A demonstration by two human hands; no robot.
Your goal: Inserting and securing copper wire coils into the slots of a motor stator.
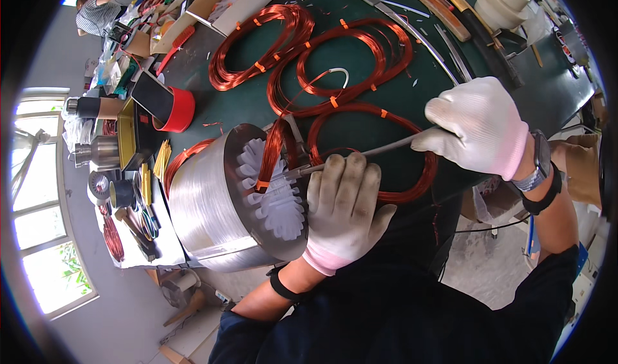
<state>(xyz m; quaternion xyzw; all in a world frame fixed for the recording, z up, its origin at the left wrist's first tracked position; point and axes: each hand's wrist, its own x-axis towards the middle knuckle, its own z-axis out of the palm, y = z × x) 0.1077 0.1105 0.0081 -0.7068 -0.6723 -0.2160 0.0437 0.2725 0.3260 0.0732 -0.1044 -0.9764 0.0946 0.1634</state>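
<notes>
A silver metal cylinder, seemingly a motor stator (209, 203), lies on its side at the left. White slot liners (281, 212) fan out of its open end, and a copper coil (273, 151) with orange tape goes in among them. My gloved right hand (479, 129) is closed around one end of a thin grey rod (389, 147). The rod slants left to the liners, where its tip is hard to make out. Beside the stator's opening, my gloved left hand (344, 203) has its fingers stretched out, fingertips at the rod, thumb apart.
Taped copper wire coils (261, 45) lie on the dark green table (444, 55). A red round container (177, 109), a steel bottle (100, 151) and small tools stand left. Long-handled tools (444, 9) and pale tape rolls (502, 0) are far right. Another person (98, 13) is far left.
</notes>
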